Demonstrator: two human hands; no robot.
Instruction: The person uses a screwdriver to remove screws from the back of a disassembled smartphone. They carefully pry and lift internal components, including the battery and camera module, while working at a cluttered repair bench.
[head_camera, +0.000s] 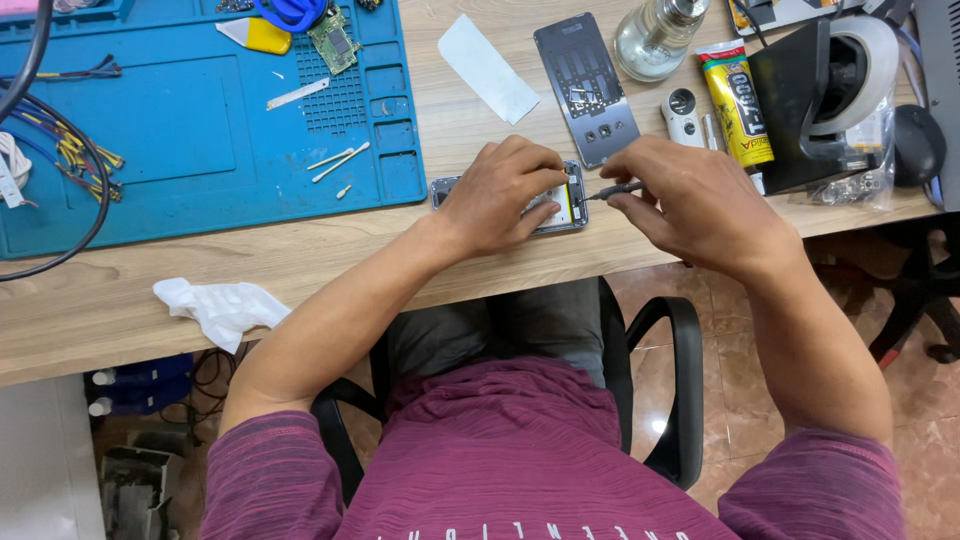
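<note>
A pale wood-grain bench (300, 270) carries a blue ribbed rubber mat (200, 130). At its front edge lies a flat opened phone (560, 205), pinned under the left hand (500, 195), its fingers (545, 165) curled over it. The right hand (700, 205) pinches a thin dark screwdriver (612, 189), tip touching the phone's right end.

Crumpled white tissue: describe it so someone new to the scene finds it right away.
Start at the big blue work mat on the left of the wooden desk. Below the mat's front edge, near the desk's front edge and left of the left forearm, lies the crumpled white tissue. Unlike the flat white strip beside the grey phone back panel, it is wadded and soft.
</note>
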